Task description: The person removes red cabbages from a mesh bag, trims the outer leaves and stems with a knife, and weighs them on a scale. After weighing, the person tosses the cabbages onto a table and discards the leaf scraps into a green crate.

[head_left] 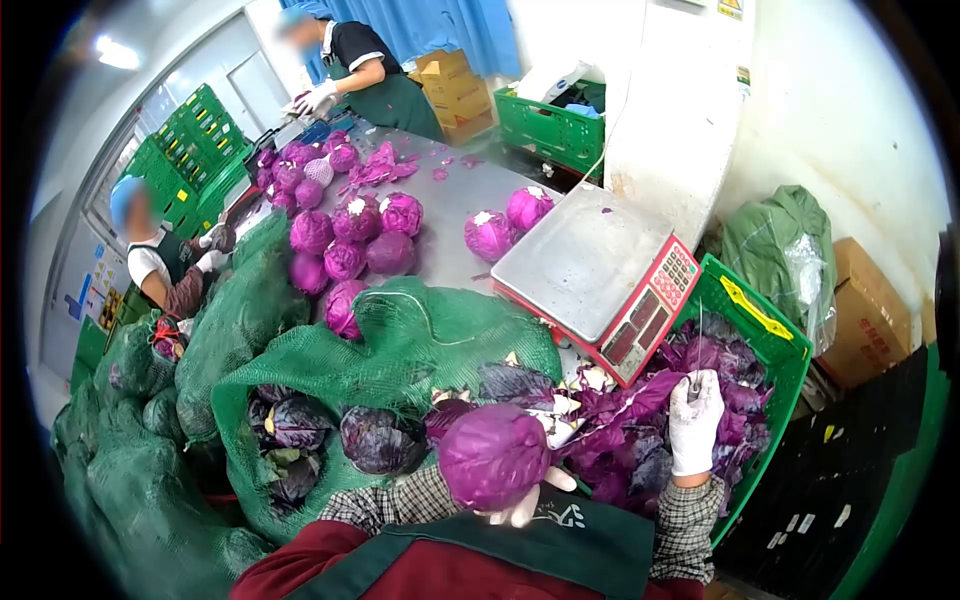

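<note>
My left hand point(524, 508), in a white glove, cups a trimmed red cabbage point(494, 457) from below, close in front of my apron. My right hand point(695, 422), also gloved, is closed round the handle of a knife point(699, 345) whose thin blade points up and away. Below that hand, loose purple leaves point(735, 375) fill a green crate point(795, 375). Untrimmed dark cabbages point(380, 440) lie in the mouth of a green net sack point(450, 325), left of the cabbage I hold.
A red scale point(590, 262) stands on the metal table point(450, 200) ahead. Trimmed cabbages point(345, 260) are grouped beyond the sack. Two co-workers point(375, 75) work on the far and left sides. Full net sacks point(150, 480) pile up at left; a cardboard box point(870, 315) stands at right.
</note>
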A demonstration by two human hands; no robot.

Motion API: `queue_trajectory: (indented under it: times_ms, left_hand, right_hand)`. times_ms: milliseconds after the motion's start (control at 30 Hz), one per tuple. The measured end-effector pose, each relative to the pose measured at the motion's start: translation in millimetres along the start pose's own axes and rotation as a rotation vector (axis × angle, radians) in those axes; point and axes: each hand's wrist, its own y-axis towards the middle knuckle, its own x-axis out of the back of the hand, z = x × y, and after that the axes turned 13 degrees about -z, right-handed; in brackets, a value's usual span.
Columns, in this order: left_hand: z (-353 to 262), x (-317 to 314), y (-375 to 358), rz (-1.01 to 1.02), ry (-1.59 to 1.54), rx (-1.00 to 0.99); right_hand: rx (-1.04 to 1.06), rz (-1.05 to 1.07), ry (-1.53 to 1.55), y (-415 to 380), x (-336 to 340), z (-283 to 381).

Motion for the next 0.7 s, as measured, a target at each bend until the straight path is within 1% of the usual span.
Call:
queue_trajectory:
  times_ms: [33, 100, 167, 233, 267, 300, 333, 367, 400, 433, 467, 500, 533, 567, 600, 633, 667, 700]
  left_hand:
    - [-5, 1, 0, 0.011, -0.001, 0.024]
    - [-14, 6, 0, 0.043, 0.006, 0.088]
    - [-23, 17, 0, 0.076, 0.027, 0.160]
    - [-27, 26, 1, 0.090, 0.059, 0.169]
    - [-15, 25, 7, 0.111, 0.087, 0.000]
    - [-3, 22, 14, 0.120, 0.116, -0.174]
    - [8, 19, 21, 0.117, 0.142, -0.344]
    - [8, 29, 2, 0.047, 0.171, -0.343]
    - [8, 39, -16, -0.023, 0.199, -0.338]
    - [4, 31, -20, -0.093, 0.226, -0.331]
    - [-8, 22, -26, -0.093, 0.168, -0.345]
    - [-14, 14, -22, -0.108, 0.067, -0.404]
    - [-7, 9, -21, -0.148, -0.116, -0.549]
    - [2, 7, -16, -0.191, -0.295, -0.719]
    - [4, 7, -16, -0.233, -0.415, -0.856]
    - [0, 13, -31, -0.341, -0.387, -0.926]
    - [-4, 19, -46, -0.456, -0.354, -0.987]
    - [-7, 9, -41, -0.482, -0.327, -1.041]
  right_hand:
    - [0.007, 0.000, -0.047, 1, -4, -8]
    - [0.020, -0.006, -0.030, 1, -12, -34]
    - [0.012, -0.044, -0.047, 0, -15, -36]
    - [-0.018, -0.052, -0.231, 0, -14, -29]
    - [0.197, -0.117, -0.398, 2, -15, -52]
    - [0.262, -0.216, -0.441, 9, -14, -78]
    - [0.228, -0.223, -0.479, 15, -5, -82]
    - [0.200, -0.232, -0.516, 22, 3, -83]
    - [0.000, -0.182, -0.441, 23, 13, -84]
    - [0.120, -0.138, -0.591, 28, 24, -98]
    - [0.146, -0.165, -0.507, 24, 31, -112]
    - [0.170, -0.199, -0.427, 20, 31, -88]
    - [0.084, -0.145, -0.259, 16, 24, -53]
    - [-0.090, -0.081, 0.032, 14, 14, -36]
    - [-0.111, -0.019, 0.012, 9, 1, -4]
    - [-0.123, 0.127, 0.028, 3, -11, 19]
    - [0.033, 0.260, 0.002, -4, -23, 26]
    - [0.054, 0.321, 0.087, -11, -40, 50]
